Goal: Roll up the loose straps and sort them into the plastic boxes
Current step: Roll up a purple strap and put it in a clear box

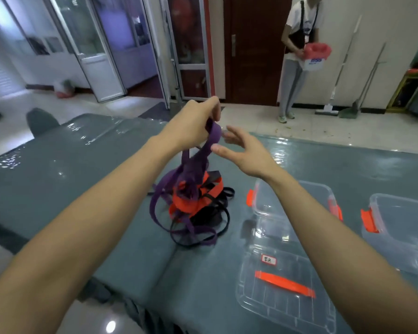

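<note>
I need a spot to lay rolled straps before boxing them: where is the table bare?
Bare: the wide stretch of table left of the strap pile. A smaller patch lies between the pile and the lid. Crowded: the right side, where one clear box, a second box and the lid sit close together.

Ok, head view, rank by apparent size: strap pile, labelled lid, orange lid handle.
1-2. labelled lid and strap pile: about alike, lid nearer the camera, so unranked.
3. orange lid handle.
</note>
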Motion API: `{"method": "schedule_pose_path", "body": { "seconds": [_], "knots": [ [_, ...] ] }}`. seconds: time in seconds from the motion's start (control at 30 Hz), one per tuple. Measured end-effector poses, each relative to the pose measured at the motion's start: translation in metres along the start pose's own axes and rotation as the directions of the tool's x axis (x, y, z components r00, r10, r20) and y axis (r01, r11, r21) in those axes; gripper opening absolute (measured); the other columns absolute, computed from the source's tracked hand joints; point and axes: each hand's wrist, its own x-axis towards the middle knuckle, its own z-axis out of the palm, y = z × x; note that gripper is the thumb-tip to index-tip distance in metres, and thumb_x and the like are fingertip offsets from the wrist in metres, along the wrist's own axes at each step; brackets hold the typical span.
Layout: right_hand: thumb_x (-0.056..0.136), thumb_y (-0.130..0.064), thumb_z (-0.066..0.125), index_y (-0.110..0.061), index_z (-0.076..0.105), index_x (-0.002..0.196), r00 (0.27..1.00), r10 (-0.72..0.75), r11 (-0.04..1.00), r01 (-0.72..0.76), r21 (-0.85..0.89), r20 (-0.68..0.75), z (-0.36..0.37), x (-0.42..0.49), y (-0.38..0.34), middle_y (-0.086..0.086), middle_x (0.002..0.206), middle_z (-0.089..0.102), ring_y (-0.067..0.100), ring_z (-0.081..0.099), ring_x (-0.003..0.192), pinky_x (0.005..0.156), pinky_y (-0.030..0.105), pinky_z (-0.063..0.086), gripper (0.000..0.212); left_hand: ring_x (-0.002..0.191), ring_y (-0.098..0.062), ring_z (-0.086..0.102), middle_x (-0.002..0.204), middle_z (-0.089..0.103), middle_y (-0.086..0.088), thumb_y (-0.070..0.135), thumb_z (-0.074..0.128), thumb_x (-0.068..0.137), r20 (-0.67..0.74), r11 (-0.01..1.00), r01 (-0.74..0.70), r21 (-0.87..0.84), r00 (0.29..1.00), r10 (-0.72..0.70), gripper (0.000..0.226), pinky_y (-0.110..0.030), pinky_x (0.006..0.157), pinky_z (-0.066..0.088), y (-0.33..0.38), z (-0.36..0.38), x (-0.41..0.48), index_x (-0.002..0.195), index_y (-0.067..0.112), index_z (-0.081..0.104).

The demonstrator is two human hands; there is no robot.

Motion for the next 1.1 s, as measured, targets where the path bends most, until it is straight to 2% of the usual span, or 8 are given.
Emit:
{"method": "schedule_pose_path", "body": {
  "seconds": [0.1, 0.23, 0.4, 0.5, 0.6, 0.73, 0.87, 1.1],
  "knots": [
    [0.098, -0.036, 0.078, -0.01, 0.071, 0.129, 0.998, 0.005, 0.999, -0.007, 0.033, 0.065, 0.005, 0.007, 0.001, 0.009, 0.111, 0.081, 0.019, 0.076, 0.109, 0.103, 0.041, 0.057, 0.042, 0.077, -0.022, 0.064, 0.085, 0.072, -0.001, 0.002, 0.074, 0.084, 0.014, 0.998, 0.019, -0.065, 1.0, -0.018, 0.029, -0.033, 0.067, 0.047, -0.011, 0.01, -0.022, 0.104, 0.018, 0.062],
    [0.088, -0.039, 0.087, -0.014, 0.064, 0.136, 0.973, 0.089, 0.991, -0.108, 0.079, 0.214, 0.02, -0.007, 0.014, 0.008, 0.109, 0.08, 0.013, 0.077, 0.098, 0.087, 0.027, 0.061, 0.058, 0.081, -0.026, 0.068, 0.088, 0.075, -0.005, 0.007, 0.082, 0.082, 0.083, 0.986, 0.059, -0.153, 0.995, -0.047, 0.033, -0.04, 0.071, 0.054, -0.012, 0.044, -0.05, 0.108, 0.013, 0.062],
    [0.087, -0.019, 0.089, -0.006, 0.072, 0.123, 0.962, 0.143, 0.99, -0.142, -0.02, 0.233, 0.02, -0.023, 0.038, 0.032, 0.108, 0.073, 0.026, 0.063, 0.085, 0.098, 0.056, 0.054, 0.041, 0.093, -0.02, 0.072, 0.1, 0.076, 0.001, 0.012, 0.086, 0.079, 0.213, 0.945, 0.164, -0.282, 0.971, -0.105, 0.037, -0.036, 0.082, 0.056, -0.017, 0.089, -0.074, 0.113, 0.018, 0.072],
    [0.087, -0.02, 0.089, -0.011, 0.077, 0.115, 0.958, 0.141, 0.987, -0.115, -0.116, 0.251, 0.003, -0.036, 0.046, 0.026, 0.1, 0.076, 0.027, 0.064, 0.08, 0.097, 0.057, 0.054, 0.032, 0.1, -0.004, 0.069, 0.111, 0.074, 0.011, 0.016, 0.095, 0.079, 0.535, 0.878, 0.336, -0.341, 0.837, -0.113, 0.052, -0.014, 0.087, 0.052, -0.031, 0.122, -0.1, 0.125, 0.018, 0.072],
    [0.094, -0.016, 0.082, -0.01, 0.075, 0.118, 0.961, 0.127, 0.991, -0.11, -0.08, 0.245, -0.01, -0.046, 0.05, 0.019, 0.102, 0.078, 0.039, 0.076, 0.097, 0.098, 0.051, 0.06, 0.025, 0.114, -0.018, 0.073, 0.118, 0.078, -0.004, -0.003, 0.09, 0.081, 0.661, 0.81, 0.433, -0.395, 0.746, -0.076, 0.044, -0.033, 0.105, 0.057, -0.038, 0.157, -0.127, 0.12, 0.007, 0.071],
    [0.101, -0.011, 0.073, -0.007, 0.072, 0.123, 0.983, 0.106, 0.993, -0.112, 0.035, 0.152, -0.029, -0.043, 0.054, 0.012, 0.101, 0.075, 0.024, 0.072, 0.091, 0.097, 0.04, 0.059, 0.022, 0.104, -0.046, 0.076, 0.089, 0.073, -0.013, -0.003, 0.074, 0.098, 0.412, 0.76, 0.452, -0.468, 0.872, -0.265, 0.028, -0.059, 0.101, 0.058, -0.047, 0.144, -0.119, 0.085, 0.015, 0.057],
    [0.102, -0.023, 0.073, -0.015, 0.075, 0.119, 0.989, 0.035, 0.989, -0.012, -0.15, 0.147, -0.04, -0.028, 0.046, 0.012, 0.1, 0.075, 0.026, 0.069, 0.089, 0.097, 0.048, 0.056, 0.019, 0.071, -0.01, 0.069, 0.075, 0.069, 0.007, 0.0, 0.071, 0.086, -0.114, 0.615, 0.262, -0.743, 0.857, -0.503, 0.027, -0.029, 0.075, 0.06, -0.056, 0.06, -0.061, 0.088, 0.024, 0.06],
    [0.1, -0.017, 0.075, -0.015, 0.074, 0.121, 0.995, -0.076, 0.986, 0.085, -0.145, 0.064, -0.036, 0.0, 0.034, -0.002, 0.107, 0.076, 0.007, 0.068, 0.092, 0.087, 0.024, 0.054, 0.021, 0.086, -0.018, 0.065, 0.091, 0.07, -0.011, -0.004, 0.086, 0.083, -0.212, 0.719, 0.225, -0.657, 0.861, -0.463, 0.034, -0.035, 0.088, 0.054, -0.06, 0.007, -0.058, 0.104, 0.019, 0.073]
  ]
}}
